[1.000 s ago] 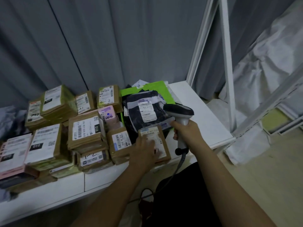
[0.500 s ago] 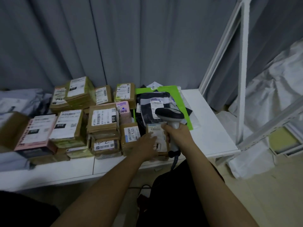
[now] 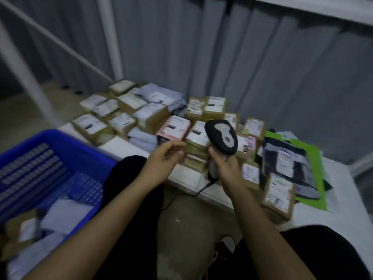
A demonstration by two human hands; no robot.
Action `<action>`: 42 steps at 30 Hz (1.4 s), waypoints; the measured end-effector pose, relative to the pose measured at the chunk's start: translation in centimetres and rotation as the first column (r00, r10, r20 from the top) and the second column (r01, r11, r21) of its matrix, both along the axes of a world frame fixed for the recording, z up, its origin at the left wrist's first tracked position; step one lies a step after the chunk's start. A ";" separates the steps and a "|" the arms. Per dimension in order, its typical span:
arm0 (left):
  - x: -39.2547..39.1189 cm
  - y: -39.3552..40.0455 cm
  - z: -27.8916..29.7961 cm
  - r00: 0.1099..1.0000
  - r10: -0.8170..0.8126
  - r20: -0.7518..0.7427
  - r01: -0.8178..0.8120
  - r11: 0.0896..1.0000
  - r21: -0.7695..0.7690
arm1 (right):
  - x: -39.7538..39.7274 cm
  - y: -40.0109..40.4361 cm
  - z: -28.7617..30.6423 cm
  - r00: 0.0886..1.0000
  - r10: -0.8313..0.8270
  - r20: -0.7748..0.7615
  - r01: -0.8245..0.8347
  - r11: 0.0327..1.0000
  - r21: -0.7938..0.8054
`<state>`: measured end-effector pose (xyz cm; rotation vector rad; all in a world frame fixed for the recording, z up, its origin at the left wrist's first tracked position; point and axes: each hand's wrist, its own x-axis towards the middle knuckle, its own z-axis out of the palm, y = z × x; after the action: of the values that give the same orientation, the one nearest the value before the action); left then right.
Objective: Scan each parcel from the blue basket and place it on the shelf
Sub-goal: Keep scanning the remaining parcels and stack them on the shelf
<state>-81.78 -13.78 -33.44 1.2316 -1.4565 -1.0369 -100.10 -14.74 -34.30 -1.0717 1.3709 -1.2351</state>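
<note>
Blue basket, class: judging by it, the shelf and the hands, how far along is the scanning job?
Done: many labelled parcels already lie on the white shelf. In hand: the right hand grips the scanner; the left hand holds nothing, fingers loosely curled. Left: the blue basket holds several parcels in its near corner, including a brown box, so more rounds remain.
</note>
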 end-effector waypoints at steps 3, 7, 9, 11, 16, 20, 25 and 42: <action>8.6 1.3 1.0 0.966 0.259 -0.008 -0.259 0.965 -0.051 | 8.1 -2.8 1.8 0.989 0.148 0.026 -0.145 0.986 -0.082; 19.0 4.6 -0.5 0.844 0.536 -0.006 -0.536 0.844 -0.008 | 20.0 -4.1 3.2 0.940 0.339 -0.027 -0.339 0.928 -0.151; 22.9 7.0 -2.5 0.787 0.616 0.033 -0.617 0.784 0.072 | 25.2 -3.5 2.9 0.908 0.412 -0.071 -0.419 0.893 -0.165; 25.7 9.9 -4.8 0.753 0.651 0.092 -0.656 0.732 0.185 | 29.3 -2.4 2.0 0.841 0.532 -0.102 -0.542 0.830 -0.135; 28.7 17.0 -10.6 0.735 0.662 0.145 -0.656 0.642 0.397 | 33.5 1.3 -3.5 0.606 0.754 -0.252 -0.768 0.637 0.061; 28.1 21.0 -15.2 0.816 0.537 0.215 -0.561 0.645 0.519 | 33.6 5.3 -7.7 0.603 0.764 -0.228 -0.747 0.641 0.175; 27.1 22.6 -16.9 0.862 0.339 0.377 -0.506 0.627 0.593 | 33.7 7.1 -10.1 0.601 0.720 -0.348 -0.685 0.688 0.240; 30.8 19.6 -21.0 0.768 0.576 0.280 -0.580 0.440 0.685 | 33.3 7.8 -12.0 0.561 0.766 -0.314 -0.660 0.643 0.389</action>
<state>-51.00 5.82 -54.42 2.1342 -0.4247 -1.1441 -66.76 -6.90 -46.35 -1.6029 1.1466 -0.1920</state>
